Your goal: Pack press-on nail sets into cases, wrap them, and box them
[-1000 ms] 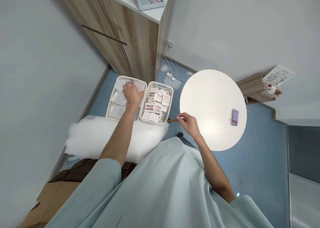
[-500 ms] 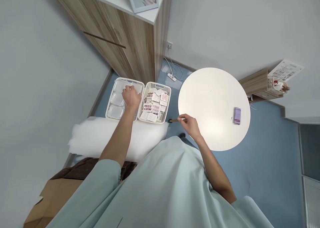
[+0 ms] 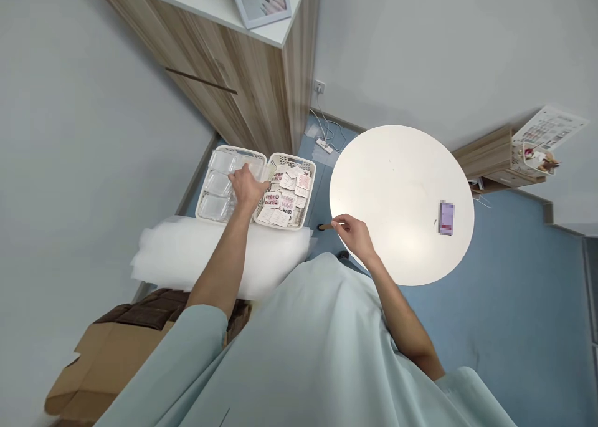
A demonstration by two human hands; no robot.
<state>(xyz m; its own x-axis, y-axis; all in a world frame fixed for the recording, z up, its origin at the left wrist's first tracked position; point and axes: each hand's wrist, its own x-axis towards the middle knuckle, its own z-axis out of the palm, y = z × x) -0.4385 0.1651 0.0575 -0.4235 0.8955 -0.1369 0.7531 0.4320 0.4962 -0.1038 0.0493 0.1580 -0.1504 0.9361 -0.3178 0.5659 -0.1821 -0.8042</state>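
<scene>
Two white baskets (image 3: 292,159) sit left of the tabletop (image 3: 402,184). Over the left one's clear boxes (image 3: 217,182) the left hand (image 3: 247,187) spreads; the right hand (image 3: 354,234) curls at the tabletop's edge. Whether either grip holds anything, I cannot tell.

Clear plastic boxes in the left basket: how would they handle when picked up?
The clear plastic boxes look thin-walled, so probably light. They hold squared shapes, suggesting some stiffness, though they might flex when squeezed. Glossy highlights hint at slippery surfaces.
</scene>
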